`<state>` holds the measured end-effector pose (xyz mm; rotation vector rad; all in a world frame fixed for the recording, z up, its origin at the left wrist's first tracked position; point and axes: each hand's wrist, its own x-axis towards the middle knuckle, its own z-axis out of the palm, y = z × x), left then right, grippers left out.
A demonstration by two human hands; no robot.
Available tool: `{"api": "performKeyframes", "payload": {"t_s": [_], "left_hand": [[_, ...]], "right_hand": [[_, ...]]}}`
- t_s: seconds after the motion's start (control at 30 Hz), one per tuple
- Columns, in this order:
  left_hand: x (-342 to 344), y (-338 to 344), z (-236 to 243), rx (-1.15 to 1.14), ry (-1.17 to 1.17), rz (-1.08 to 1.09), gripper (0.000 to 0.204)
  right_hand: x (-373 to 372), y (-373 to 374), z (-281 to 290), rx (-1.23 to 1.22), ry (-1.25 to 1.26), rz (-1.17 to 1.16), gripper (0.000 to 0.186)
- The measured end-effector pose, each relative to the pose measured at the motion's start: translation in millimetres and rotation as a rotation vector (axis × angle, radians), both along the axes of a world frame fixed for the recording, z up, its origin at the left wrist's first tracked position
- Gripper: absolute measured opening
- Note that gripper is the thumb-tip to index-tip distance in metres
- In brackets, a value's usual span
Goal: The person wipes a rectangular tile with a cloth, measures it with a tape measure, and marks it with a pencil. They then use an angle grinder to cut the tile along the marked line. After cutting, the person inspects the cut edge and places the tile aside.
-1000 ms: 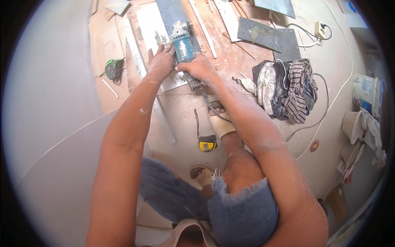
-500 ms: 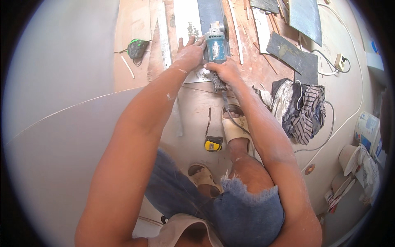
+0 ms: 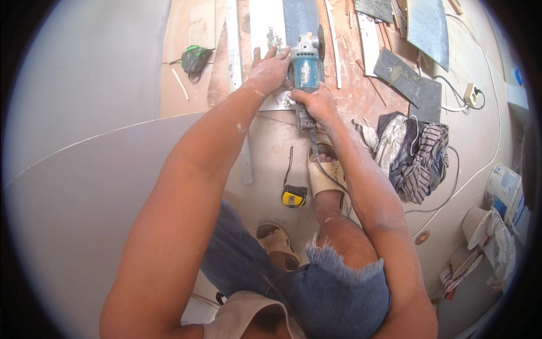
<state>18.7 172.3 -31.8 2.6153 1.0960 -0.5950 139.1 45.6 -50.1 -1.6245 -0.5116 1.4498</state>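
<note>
A teal angle grinder [image 3: 306,66] with a disc at its upper right lies lengthwise over a dark grey strip [image 3: 299,20] beside a white panel [image 3: 265,14]. My right hand [image 3: 313,104] is closed around its lower body, thumb across it, the cord running down toward my sandalled foot. My left hand [image 3: 270,70] lies on the white panel just left of the grinder, fingers spread, fingertips close to the tool's head. A long pale straightedge [image 3: 232,39] runs along the left of the panel.
A green-black tape measure [image 3: 196,59] is at left, a yellow one [image 3: 293,196] between my legs. Dark tile offcuts [image 3: 398,76], crumpled clothing [image 3: 418,158], a power socket [image 3: 472,94] with cables, and a bucket [image 3: 502,189] with containers stand right. A grey board [image 3: 84,186] fills the left.
The view has shifted, so my hands and the grinder appear farther right. My left hand stays beside the tool and my right keeps its grip; little else differs.
</note>
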Motion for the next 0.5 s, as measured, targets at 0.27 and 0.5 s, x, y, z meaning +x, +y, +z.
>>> {"api": "performKeyframes", "payload": {"t_s": [0.27, 0.5], "left_hand": [[3, 0, 3, -0.016, 0.043, 0.002, 0.067], [5, -2, 6, -0.013, 0.054, 0.012, 0.07]], "right_hand": [[-1, -3, 13, -0.033, -0.055, -0.007, 0.062], [-1, -6, -9, -0.021, -0.047, 0.01, 0.063]]}}
